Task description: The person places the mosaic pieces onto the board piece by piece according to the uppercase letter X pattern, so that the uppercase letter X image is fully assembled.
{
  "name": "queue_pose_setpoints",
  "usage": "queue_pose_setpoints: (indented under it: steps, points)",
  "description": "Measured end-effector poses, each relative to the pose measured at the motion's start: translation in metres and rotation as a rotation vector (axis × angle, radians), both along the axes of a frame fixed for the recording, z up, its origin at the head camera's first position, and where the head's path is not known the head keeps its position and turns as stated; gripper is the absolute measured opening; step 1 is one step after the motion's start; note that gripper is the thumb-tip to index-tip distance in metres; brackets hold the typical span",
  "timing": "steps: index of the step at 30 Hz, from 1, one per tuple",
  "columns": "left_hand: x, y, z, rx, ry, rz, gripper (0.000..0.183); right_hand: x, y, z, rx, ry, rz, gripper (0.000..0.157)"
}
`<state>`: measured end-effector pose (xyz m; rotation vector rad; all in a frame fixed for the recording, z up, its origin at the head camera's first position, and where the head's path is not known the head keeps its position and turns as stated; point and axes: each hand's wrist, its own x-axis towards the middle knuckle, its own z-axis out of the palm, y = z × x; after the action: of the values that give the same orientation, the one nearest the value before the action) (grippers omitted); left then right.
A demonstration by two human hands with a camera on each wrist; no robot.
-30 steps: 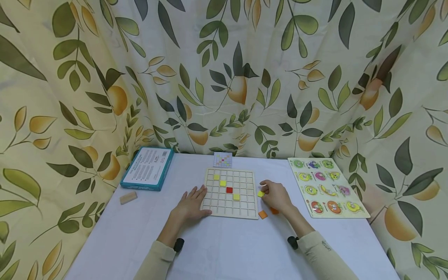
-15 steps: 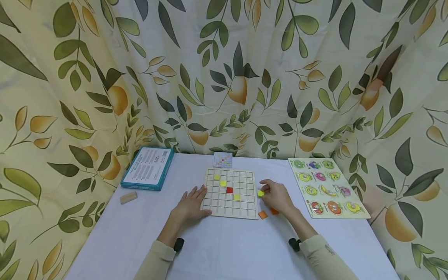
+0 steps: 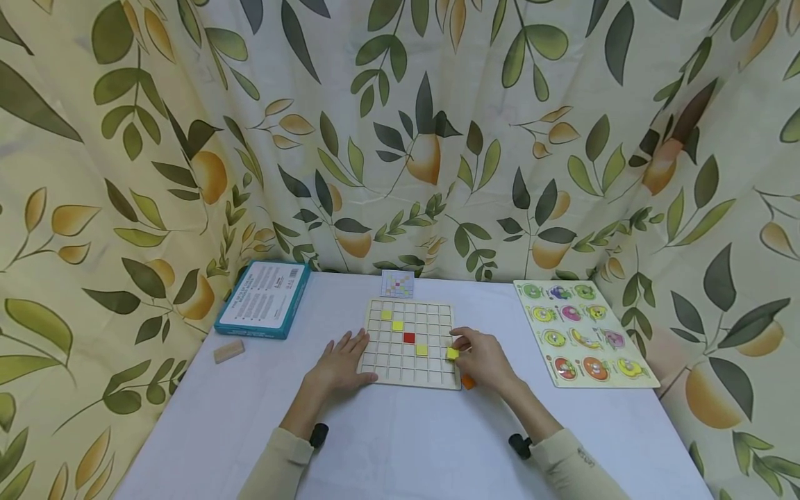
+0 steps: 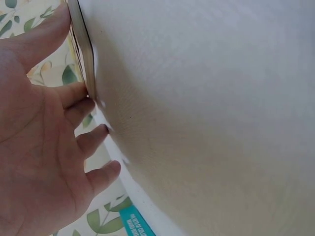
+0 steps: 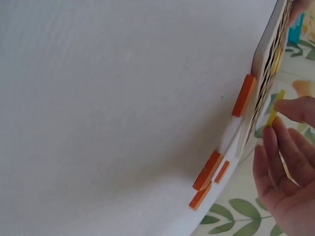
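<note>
Pinching a small yellow square tile [image 3: 452, 353], the right hand [image 3: 486, 357] holds it just above the right-hand column of the wooden grid board [image 3: 400, 371]; the left hand [image 3: 340, 364] is spread wide, touching the board's left edge; a red tile [image 3: 409, 338] and three yellow tiles [image 3: 421, 350] sit in the grid; orange tiles [image 5: 207, 169] lie on the white tablecloth [image 3: 400, 444] near the board's right side.
</note>
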<state>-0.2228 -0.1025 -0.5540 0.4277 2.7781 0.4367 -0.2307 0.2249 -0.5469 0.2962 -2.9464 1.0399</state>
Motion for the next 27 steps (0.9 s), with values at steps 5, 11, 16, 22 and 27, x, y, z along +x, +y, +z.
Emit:
queue_pose_setpoints:
  steps: [5, 11, 16, 22, 27]
  points:
    - [0.001, 0.001, 0.0, 0.003, -0.006, 0.004, 0.094, 0.005, -0.006, 0.001, -0.014, 0.026, 0.039, 0.054]
    - [0.0, 0.0, -0.002, 0.004, -0.01, 0.003, 0.094, 0.009, -0.015, -0.001, -0.045, 0.044, 0.068, 0.056]
    - [-0.001, -0.001, -0.002, -0.003, -0.011, 0.003, 0.094, 0.009, -0.02, -0.004, -0.058, 0.018, 0.066, 0.057]
    - [-0.001, -0.001, -0.002, -0.003, -0.01, 0.0, 0.095, 0.009, -0.027, -0.008, -0.027, -0.026, 0.053, 0.059]
    - [-0.002, -0.001, -0.004, 0.0, -0.003, -0.003, 0.095, 0.007, -0.03, -0.01, -0.007, -0.051, 0.042, 0.059]
